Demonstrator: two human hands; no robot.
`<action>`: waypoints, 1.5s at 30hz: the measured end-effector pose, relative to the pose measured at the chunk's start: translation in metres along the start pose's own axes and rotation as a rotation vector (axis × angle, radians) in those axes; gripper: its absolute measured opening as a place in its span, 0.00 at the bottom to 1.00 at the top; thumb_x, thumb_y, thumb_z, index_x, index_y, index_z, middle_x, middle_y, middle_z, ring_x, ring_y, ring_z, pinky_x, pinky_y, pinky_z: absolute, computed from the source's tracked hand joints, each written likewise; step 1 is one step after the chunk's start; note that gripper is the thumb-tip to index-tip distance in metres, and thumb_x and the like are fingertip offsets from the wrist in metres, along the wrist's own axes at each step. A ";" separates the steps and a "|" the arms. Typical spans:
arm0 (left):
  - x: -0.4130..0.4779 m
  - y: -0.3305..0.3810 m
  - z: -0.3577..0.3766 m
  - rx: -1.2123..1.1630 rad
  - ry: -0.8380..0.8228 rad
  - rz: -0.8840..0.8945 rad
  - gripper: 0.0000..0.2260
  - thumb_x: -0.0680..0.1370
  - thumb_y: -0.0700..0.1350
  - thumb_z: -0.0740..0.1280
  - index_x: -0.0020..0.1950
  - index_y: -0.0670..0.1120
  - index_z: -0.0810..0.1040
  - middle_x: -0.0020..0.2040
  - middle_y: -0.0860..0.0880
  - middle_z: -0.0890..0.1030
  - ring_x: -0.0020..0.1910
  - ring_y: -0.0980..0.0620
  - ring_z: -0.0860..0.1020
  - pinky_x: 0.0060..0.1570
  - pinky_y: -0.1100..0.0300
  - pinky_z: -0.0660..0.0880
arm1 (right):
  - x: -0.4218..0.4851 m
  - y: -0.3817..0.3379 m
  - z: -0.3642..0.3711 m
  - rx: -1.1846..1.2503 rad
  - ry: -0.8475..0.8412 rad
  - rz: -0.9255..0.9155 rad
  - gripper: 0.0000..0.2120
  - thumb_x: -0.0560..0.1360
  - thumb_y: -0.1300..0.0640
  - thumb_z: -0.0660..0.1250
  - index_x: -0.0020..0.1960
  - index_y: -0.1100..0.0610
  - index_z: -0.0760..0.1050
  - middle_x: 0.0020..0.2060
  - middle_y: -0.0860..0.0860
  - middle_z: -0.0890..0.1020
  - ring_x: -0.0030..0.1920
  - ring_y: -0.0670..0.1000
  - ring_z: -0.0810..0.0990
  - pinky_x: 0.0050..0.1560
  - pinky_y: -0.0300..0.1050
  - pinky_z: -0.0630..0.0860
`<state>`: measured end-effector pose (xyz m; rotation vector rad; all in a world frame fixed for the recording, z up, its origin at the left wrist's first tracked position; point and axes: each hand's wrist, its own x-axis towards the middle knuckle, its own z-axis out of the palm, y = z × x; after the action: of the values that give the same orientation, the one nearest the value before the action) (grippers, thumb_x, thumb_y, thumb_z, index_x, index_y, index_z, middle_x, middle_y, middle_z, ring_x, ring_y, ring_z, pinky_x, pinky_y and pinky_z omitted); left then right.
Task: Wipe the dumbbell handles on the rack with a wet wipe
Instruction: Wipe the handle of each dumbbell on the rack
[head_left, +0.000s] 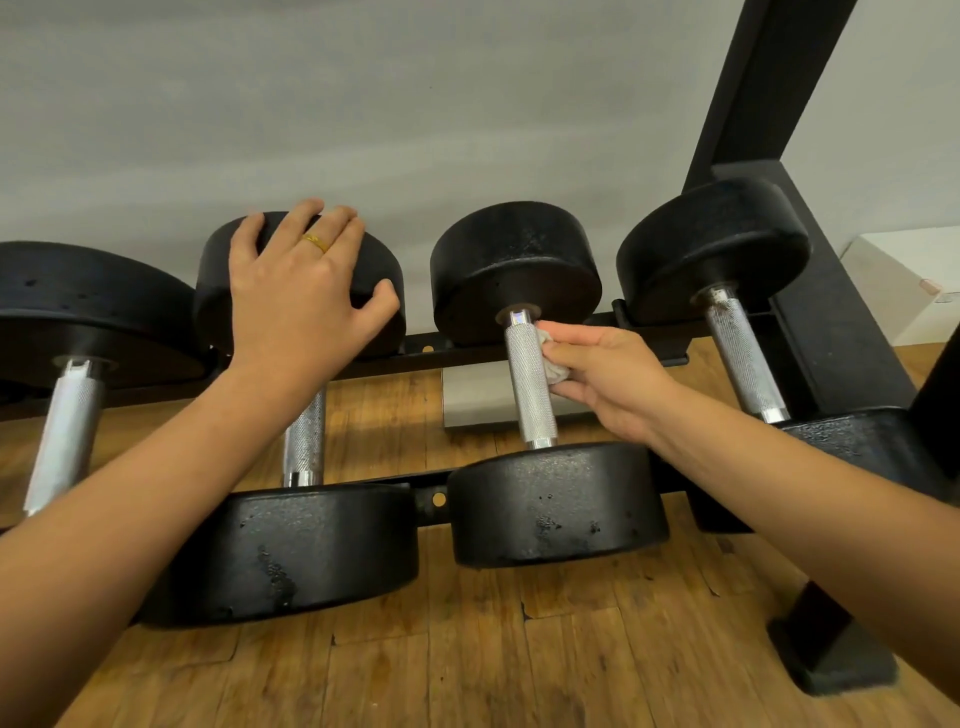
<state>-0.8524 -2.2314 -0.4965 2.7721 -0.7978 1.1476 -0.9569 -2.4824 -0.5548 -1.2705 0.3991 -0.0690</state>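
Observation:
Several black dumbbells with knurled silver handles lie across a black rack (644, 353). My right hand (608, 382) pinches a crumpled grey wet wipe (551, 358) and holds it against the right side of the third dumbbell's handle (530, 384), near its far end. My left hand (296, 291) rests on the far head (374, 270) of the second dumbbell, fingers spread over its top and thumb on its face. That dumbbell's handle (304, 441) is partly hidden under my left forearm.
Another handle (65, 436) lies at the far left and a rust-specked one (743, 353) at the right. A black rack upright (769, 88) rises at the right, with a rack foot (831, 654) on the wooden floor. A grey wall stands behind.

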 end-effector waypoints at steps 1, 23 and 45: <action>0.000 0.000 0.000 -0.003 -0.001 -0.001 0.26 0.81 0.57 0.62 0.72 0.42 0.76 0.71 0.44 0.78 0.75 0.43 0.70 0.74 0.37 0.60 | -0.002 -0.001 -0.001 -0.002 -0.010 0.001 0.13 0.79 0.67 0.66 0.62 0.61 0.80 0.55 0.56 0.85 0.54 0.53 0.85 0.54 0.49 0.83; 0.000 0.001 -0.001 -0.011 0.008 0.004 0.26 0.80 0.57 0.59 0.71 0.41 0.77 0.70 0.43 0.78 0.74 0.42 0.70 0.73 0.37 0.60 | 0.000 -0.006 -0.005 -0.147 0.032 0.013 0.13 0.77 0.61 0.71 0.62 0.56 0.81 0.53 0.52 0.86 0.54 0.50 0.85 0.53 0.45 0.82; 0.001 0.002 0.001 -0.005 -0.002 -0.020 0.24 0.80 0.55 0.64 0.70 0.42 0.77 0.70 0.44 0.78 0.73 0.43 0.71 0.73 0.36 0.62 | -0.012 -0.010 -0.016 -0.241 -0.041 0.124 0.11 0.75 0.68 0.70 0.57 0.64 0.82 0.50 0.58 0.86 0.49 0.54 0.87 0.45 0.44 0.84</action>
<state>-0.8526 -2.2335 -0.4968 2.7707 -0.7704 1.1379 -0.9716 -2.4968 -0.5459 -1.4783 0.4603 0.1133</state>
